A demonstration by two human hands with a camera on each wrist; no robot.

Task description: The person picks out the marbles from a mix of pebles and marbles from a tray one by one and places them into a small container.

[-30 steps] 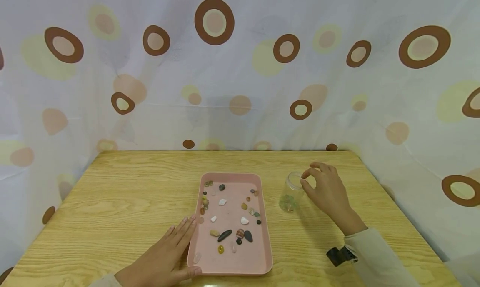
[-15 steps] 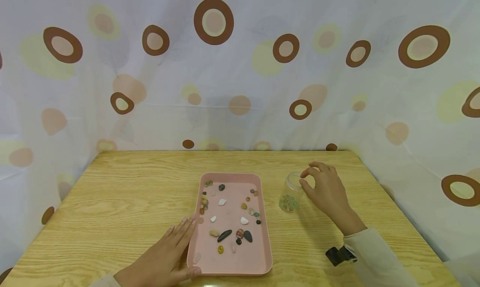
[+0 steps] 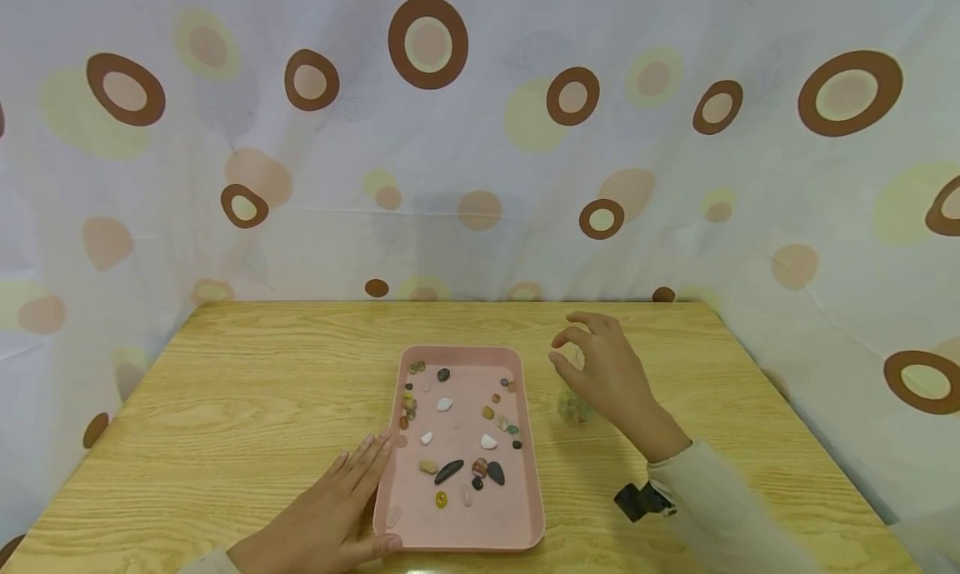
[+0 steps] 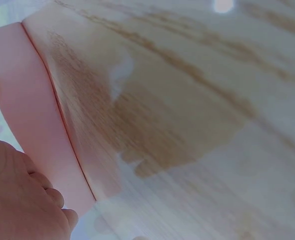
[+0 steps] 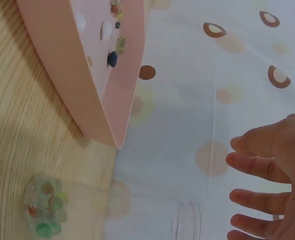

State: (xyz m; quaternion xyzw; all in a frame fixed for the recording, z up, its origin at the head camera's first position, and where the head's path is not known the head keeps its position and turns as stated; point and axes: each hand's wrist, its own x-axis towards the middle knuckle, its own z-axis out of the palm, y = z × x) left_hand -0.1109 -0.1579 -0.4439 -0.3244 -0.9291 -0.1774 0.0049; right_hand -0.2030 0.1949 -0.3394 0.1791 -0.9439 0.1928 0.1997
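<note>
A pink tray (image 3: 506, 520) holds several small polished stones: white, black, yellow, green and brown ones. My left hand (image 3: 318, 507) rests against the tray's left side, fingers straight along the wall and thumb by the near corner. To the right of the tray stands a clear jar (image 5: 142, 215) with green and brownish stones (image 5: 45, 207) at its bottom. My right hand (image 3: 611, 382) is in the air by the jar's mouth, hiding most of the jar in the head view. Its fingers are bent and spread, thumb apart, and nothing shows between them.
The wooden table (image 3: 277, 374) reaches back to a white curtain (image 3: 480, 157) with brown and yellow circles, which also hangs at both sides. A black band (image 3: 642, 501) sits at my right cuff.
My right hand has moved left, from the right side of the jar's rim to in front of its mouth and towards the tray. The left hand, tray and jar have stayed put.
</note>
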